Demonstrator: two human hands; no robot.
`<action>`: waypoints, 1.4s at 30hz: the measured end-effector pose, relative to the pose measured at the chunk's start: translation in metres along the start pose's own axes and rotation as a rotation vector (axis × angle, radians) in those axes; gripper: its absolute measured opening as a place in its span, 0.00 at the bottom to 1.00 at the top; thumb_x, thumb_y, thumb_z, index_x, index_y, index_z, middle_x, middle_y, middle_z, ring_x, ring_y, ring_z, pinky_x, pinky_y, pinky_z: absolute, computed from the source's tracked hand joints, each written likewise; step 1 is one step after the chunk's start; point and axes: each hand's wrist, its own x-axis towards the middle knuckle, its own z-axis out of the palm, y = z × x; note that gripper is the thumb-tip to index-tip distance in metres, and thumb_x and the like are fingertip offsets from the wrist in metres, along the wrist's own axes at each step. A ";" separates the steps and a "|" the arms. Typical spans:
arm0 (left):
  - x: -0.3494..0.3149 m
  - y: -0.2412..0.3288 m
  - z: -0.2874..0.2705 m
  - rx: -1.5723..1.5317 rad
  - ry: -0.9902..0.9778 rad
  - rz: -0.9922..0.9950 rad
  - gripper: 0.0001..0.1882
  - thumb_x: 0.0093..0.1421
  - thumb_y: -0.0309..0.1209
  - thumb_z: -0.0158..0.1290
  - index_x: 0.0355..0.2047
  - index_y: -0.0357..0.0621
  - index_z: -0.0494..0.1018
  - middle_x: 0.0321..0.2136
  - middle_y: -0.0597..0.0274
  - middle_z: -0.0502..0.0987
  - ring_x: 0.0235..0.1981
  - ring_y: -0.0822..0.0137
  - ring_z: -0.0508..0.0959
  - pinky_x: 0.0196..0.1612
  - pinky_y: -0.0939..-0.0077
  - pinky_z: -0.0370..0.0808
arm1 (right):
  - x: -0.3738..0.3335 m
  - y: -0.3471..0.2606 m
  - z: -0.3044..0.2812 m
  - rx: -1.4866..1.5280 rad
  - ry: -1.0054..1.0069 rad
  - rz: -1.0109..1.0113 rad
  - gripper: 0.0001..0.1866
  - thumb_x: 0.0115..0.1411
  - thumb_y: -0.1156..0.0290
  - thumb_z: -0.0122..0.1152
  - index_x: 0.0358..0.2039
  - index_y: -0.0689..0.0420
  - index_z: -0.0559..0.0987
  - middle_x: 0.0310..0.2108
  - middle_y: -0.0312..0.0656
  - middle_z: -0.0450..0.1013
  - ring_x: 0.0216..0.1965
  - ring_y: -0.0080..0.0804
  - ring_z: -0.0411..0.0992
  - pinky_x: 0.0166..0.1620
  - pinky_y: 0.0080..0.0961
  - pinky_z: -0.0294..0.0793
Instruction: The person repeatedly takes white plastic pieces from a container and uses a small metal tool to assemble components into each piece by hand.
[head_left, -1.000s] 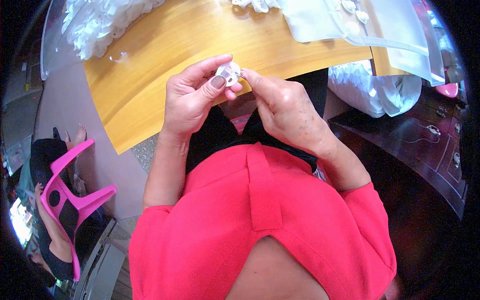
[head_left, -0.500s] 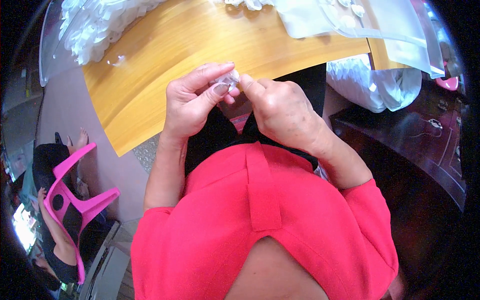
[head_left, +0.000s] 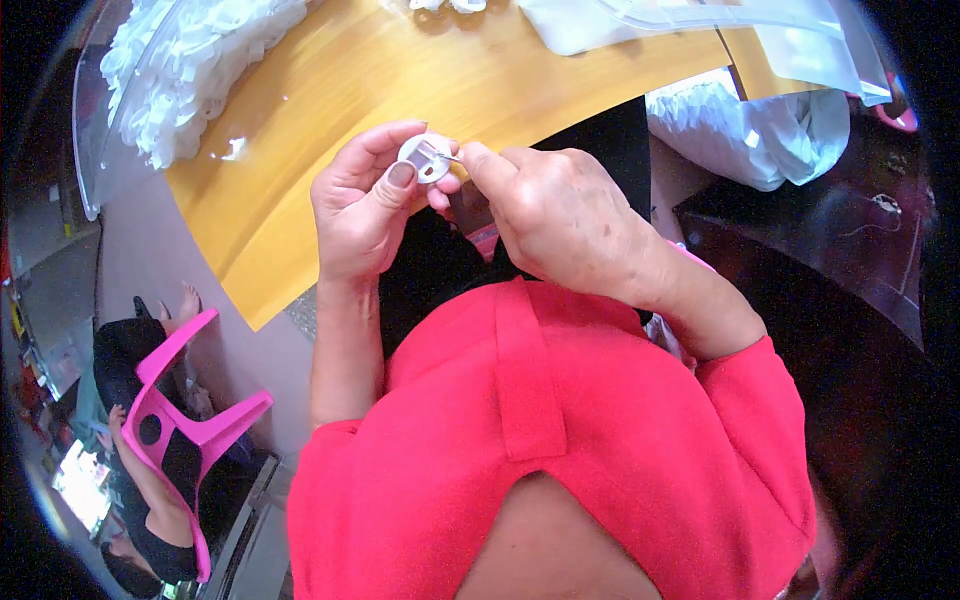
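Left hand point(head_left: 365, 200) pinching small round white plastic disc point(head_left: 428, 158), thumb against fingers, by near edge of yellow wood-grain table point(head_left: 340, 95). Right hand point(head_left: 565, 205) pinching thin metallic piece point(head_left: 449, 157) at disc's right side. Heap of white pieces point(head_left: 185, 75) well apart, upper left; room between right hand and bulky white plastic bag point(head_left: 750, 135).

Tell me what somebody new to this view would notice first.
Probably the bright red top, which fills the lower middle. Just above it, the left hand holds a small round white piece, while the right hand pinches a thin metallic-looking piece at its edge. A pink plastic chair stands out at lower left, and a white heap at upper left.
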 end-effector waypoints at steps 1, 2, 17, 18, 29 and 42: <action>0.001 -0.001 0.000 0.008 -0.007 0.007 0.17 0.60 0.25 0.50 0.49 0.30 0.66 0.40 0.43 0.75 0.34 0.62 0.78 0.35 0.74 0.77 | 0.000 0.001 0.000 0.000 0.004 0.004 0.10 0.52 0.74 0.51 0.35 0.64 0.71 0.22 0.50 0.75 0.23 0.45 0.76 0.25 0.37 0.76; 0.001 -0.001 0.000 0.016 -0.011 0.014 0.17 0.60 0.25 0.50 0.48 0.30 0.66 0.40 0.43 0.75 0.34 0.62 0.78 0.35 0.74 0.78 | -0.001 0.001 0.000 0.006 -0.013 0.009 0.10 0.51 0.74 0.51 0.35 0.64 0.71 0.21 0.50 0.74 0.23 0.45 0.76 0.25 0.37 0.76; -0.003 -0.003 0.003 0.264 0.033 0.056 0.14 0.57 0.21 0.52 0.45 0.30 0.70 0.36 0.47 0.77 0.32 0.65 0.79 0.33 0.76 0.79 | -0.001 -0.007 0.008 -0.199 -0.010 -0.006 0.09 0.55 0.71 0.48 0.32 0.63 0.72 0.18 0.47 0.73 0.20 0.40 0.76 0.22 0.34 0.75; -0.004 -0.003 0.004 0.265 0.036 0.056 0.14 0.57 0.21 0.52 0.45 0.30 0.70 0.36 0.47 0.77 0.32 0.65 0.79 0.33 0.76 0.79 | -0.001 -0.007 0.009 -0.220 -0.016 -0.005 0.09 0.56 0.71 0.48 0.31 0.63 0.72 0.18 0.48 0.73 0.20 0.40 0.76 0.22 0.34 0.75; 0.001 -0.002 0.004 -0.013 0.087 0.085 0.19 0.56 0.20 0.53 0.49 0.32 0.68 0.38 0.44 0.76 0.32 0.62 0.79 0.34 0.75 0.79 | 0.007 0.003 0.015 0.641 0.099 0.123 0.08 0.55 0.77 0.46 0.31 0.63 0.75 0.24 0.56 0.73 0.29 0.53 0.74 0.33 0.41 0.73; 0.000 0.000 0.007 0.041 0.186 0.051 0.20 0.55 0.20 0.55 0.48 0.32 0.68 0.34 0.50 0.77 0.33 0.65 0.79 0.35 0.75 0.80 | 0.010 -0.001 0.015 0.693 0.036 0.267 0.08 0.57 0.78 0.46 0.33 0.62 0.74 0.25 0.56 0.72 0.31 0.53 0.74 0.33 0.39 0.72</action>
